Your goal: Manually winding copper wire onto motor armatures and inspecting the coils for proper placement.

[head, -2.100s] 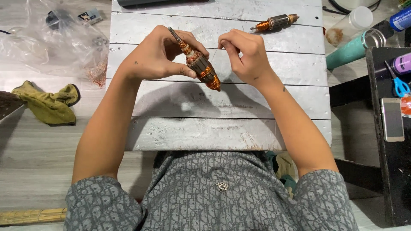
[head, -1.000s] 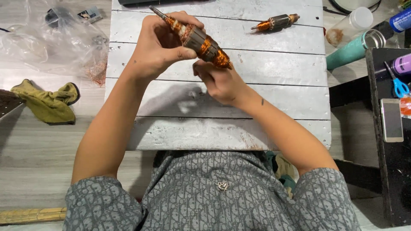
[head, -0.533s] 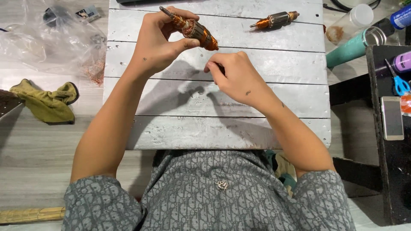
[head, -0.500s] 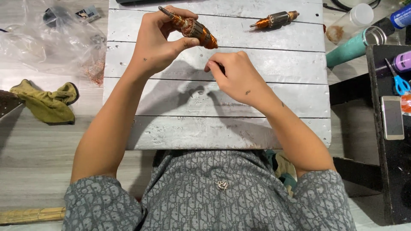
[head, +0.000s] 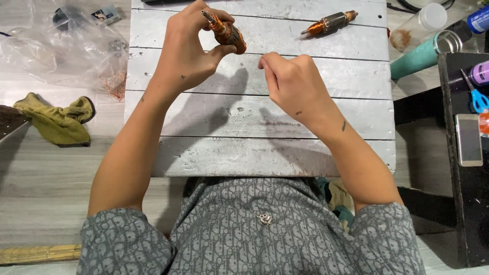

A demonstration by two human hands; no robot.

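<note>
The left hand grips a copper-wound rotor between thumb and fingers, holding it tilted above the far end of the grey board, shaft pointing toward 11 o'clock. The right hand sits just at 4 o'clock of the rotor, apart from it, fingers curled with thumb and forefinger pinched together; whether they hold anything, I cannot tell. A second rotor lies on the board at 2 o'clock. A green cloth lies at 9 o'clock, a teal bottle at 3 o'clock.
</note>
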